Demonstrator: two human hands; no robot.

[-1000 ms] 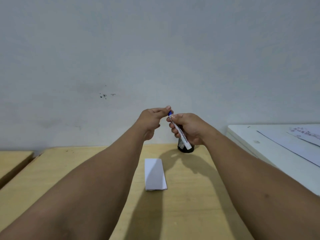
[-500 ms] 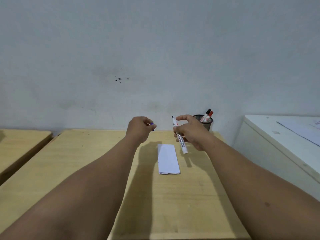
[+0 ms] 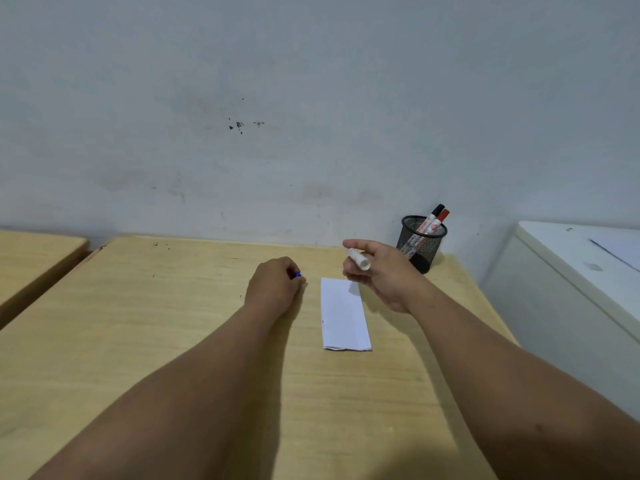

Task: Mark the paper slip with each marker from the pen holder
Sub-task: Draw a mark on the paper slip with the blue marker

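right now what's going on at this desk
A person is partway through marking a paper slip with markers. The right hand holds a white marker above the far end of the slip, and the left hand is closed on its blue cap beside the slip. A black-capped and a red-capped marker wait in the mesh pen holder at the desk's back right.

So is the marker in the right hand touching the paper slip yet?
Cannot tell. In the head view the marker sits in the right hand above the paper slip's far end, but its tip is hidden behind the fingers.
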